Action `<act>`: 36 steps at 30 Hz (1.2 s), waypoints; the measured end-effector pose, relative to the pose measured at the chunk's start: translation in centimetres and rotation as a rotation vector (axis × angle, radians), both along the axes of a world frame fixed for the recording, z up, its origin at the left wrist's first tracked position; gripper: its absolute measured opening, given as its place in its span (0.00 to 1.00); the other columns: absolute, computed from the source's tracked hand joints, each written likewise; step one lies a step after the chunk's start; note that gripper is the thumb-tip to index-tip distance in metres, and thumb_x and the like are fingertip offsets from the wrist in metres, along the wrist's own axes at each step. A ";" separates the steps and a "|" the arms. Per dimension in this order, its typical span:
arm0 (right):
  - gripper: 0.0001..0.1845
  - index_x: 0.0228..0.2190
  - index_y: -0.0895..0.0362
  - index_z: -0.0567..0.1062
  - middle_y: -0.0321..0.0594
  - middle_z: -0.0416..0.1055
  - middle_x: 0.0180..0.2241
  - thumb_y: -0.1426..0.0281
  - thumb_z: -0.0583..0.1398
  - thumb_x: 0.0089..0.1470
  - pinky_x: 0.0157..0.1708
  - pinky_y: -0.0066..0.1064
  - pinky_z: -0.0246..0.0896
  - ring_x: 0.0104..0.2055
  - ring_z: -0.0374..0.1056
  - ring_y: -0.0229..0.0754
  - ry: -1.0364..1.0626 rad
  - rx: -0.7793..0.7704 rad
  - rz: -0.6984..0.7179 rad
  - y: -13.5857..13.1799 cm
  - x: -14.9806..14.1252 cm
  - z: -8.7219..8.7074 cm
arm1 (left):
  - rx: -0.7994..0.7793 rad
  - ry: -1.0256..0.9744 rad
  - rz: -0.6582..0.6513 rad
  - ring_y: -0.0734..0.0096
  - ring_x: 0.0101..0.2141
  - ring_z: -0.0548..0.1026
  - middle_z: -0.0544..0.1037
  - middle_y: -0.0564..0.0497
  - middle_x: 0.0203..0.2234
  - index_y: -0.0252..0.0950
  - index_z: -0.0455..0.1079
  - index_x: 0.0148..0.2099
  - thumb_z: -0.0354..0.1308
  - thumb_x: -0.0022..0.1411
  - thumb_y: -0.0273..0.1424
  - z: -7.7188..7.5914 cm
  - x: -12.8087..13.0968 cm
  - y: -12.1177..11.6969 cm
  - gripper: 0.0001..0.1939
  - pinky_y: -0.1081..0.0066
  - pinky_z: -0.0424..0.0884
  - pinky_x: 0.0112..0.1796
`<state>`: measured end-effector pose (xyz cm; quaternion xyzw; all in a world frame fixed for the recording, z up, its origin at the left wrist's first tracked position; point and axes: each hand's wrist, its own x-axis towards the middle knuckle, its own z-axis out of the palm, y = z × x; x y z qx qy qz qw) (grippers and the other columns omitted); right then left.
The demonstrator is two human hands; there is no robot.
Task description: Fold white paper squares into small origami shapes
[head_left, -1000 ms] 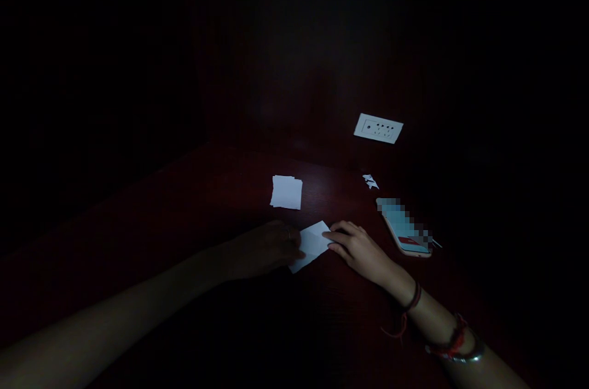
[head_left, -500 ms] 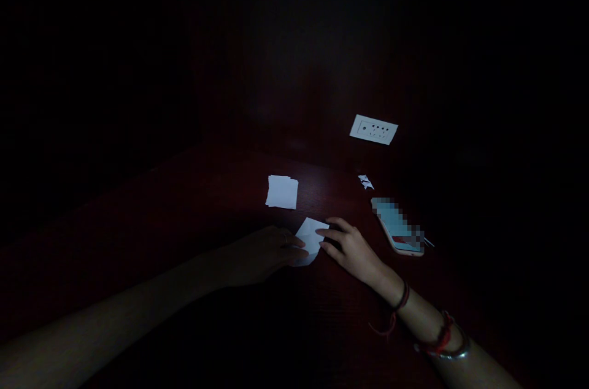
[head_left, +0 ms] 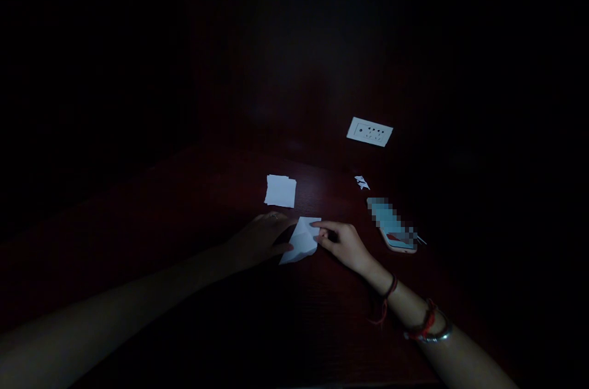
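A white sheet of paper (head_left: 304, 240) with fold creases lies on the dark reddish table between my hands. My left hand (head_left: 267, 238) is at its left side, the thumb on the lower left part and the fingers at the upper left edge. My right hand (head_left: 344, 243) grips the right edge, index finger on top and thumb just below, with the other fingers curled in. Deep shadow covers much of my left hand. Beyond the sheet lies a stack of white paper squares (head_left: 280, 191) with uneven edges.
To the right a phone (head_left: 391, 226), its screen lit and blurred out, lies on the table (head_left: 221, 189). Small white paper scraps (head_left: 362, 183) are behind it. A white socket plate (head_left: 369, 132) is on the back wall. Darkness hides the sides.
The folded sheet has turned and shifted slightly left. My left hand has moved back to its left edge, and my right fingers have closed in on the right edge.
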<state>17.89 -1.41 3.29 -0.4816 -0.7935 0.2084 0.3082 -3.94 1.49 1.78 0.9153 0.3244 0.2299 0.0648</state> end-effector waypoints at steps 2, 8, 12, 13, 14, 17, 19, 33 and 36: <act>0.16 0.39 0.59 0.71 0.36 0.69 0.26 0.73 0.54 0.45 0.31 0.26 0.58 0.28 0.63 0.35 0.043 -0.031 -0.008 0.1 -0.1 -0.1 | -0.042 -0.008 -0.019 0.61 0.45 0.61 0.64 0.46 0.45 0.37 0.53 0.53 0.51 0.56 0.39 -0.4 0.1 0.1 0.24 0.61 0.57 0.44; 0.18 0.40 0.61 0.70 0.36 0.69 0.24 0.73 0.55 0.43 0.29 0.26 0.59 0.26 0.63 0.34 0.245 -0.144 -0.065 0.8 0.2 -0.9 | -0.087 -0.084 -0.054 0.62 0.48 0.59 0.61 0.48 0.48 0.40 0.51 0.54 0.51 0.56 0.37 -1.1 0.4 0.1 0.24 0.62 0.56 0.46; 0.17 0.39 0.62 0.70 0.36 0.68 0.23 0.73 0.54 0.44 0.29 0.26 0.59 0.25 0.63 0.34 0.215 -0.138 -0.072 0.9 0.4 -1.1 | -0.122 -0.113 -0.102 0.66 0.46 0.61 0.64 0.49 0.46 0.41 0.48 0.56 0.51 0.57 0.32 -1.2 0.8 0.0 0.25 0.65 0.57 0.45; 0.17 0.39 0.62 0.70 0.36 0.69 0.23 0.73 0.54 0.44 0.30 0.26 0.59 0.25 0.63 0.34 0.194 -0.122 -0.064 0.8 0.4 -1.1 | -0.130 -0.114 -0.114 0.67 0.45 0.61 0.64 0.50 0.44 0.41 0.47 0.57 0.51 0.57 0.30 -1.2 0.8 -0.1 0.26 0.66 0.58 0.45; 0.17 0.39 0.62 0.70 0.36 0.69 0.24 0.73 0.54 0.44 0.30 0.26 0.59 0.26 0.63 0.34 0.173 -0.105 -0.056 0.7 0.4 -1.0 | -0.132 -0.117 -0.123 0.67 0.45 0.62 0.65 0.50 0.44 0.41 0.46 0.57 0.51 0.57 0.29 -1.1 0.9 -0.1 0.27 0.66 0.58 0.45; 0.18 0.40 0.60 0.69 0.36 0.70 0.25 0.74 0.53 0.44 0.32 0.26 0.59 0.27 0.64 0.34 0.114 -0.057 -0.036 0.4 0.4 -0.7 | -0.132 -0.113 -0.126 0.66 0.45 0.62 0.65 0.49 0.44 0.41 0.45 0.57 0.51 0.56 0.26 -1.0 1.1 -0.2 0.29 0.65 0.58 0.45; 0.19 0.42 0.59 0.68 0.35 0.70 0.25 0.75 0.53 0.44 0.32 0.26 0.59 0.27 0.64 0.34 0.079 -0.026 -0.023 0.2 0.3 -0.4 | -0.136 -0.101 -0.121 0.66 0.46 0.61 0.64 0.49 0.45 0.42 0.44 0.58 0.51 0.56 0.26 -0.8 1.2 -0.2 0.30 0.64 0.58 0.46; 0.19 0.38 0.60 0.72 0.36 0.68 0.23 0.76 0.52 0.41 0.28 0.26 0.58 0.24 0.62 0.34 0.068 -0.069 -0.157 0.4 0.0 -0.6 | -0.191 -0.119 -0.188 0.64 0.50 0.58 0.60 0.47 0.51 0.41 0.38 0.59 0.50 0.57 0.27 0.5 1.3 -1.1 0.32 0.61 0.54 0.48; 0.18 0.36 0.61 0.73 0.38 0.70 0.26 0.76 0.53 0.41 0.30 0.26 0.59 0.26 0.63 0.36 0.102 -0.114 -0.164 0.5 0.2 -0.8 | -0.215 -0.122 -0.206 0.66 0.49 0.59 0.64 0.50 0.48 0.43 0.37 0.59 0.50 0.57 0.25 0.6 1.4 -1.2 0.33 0.61 0.54 0.48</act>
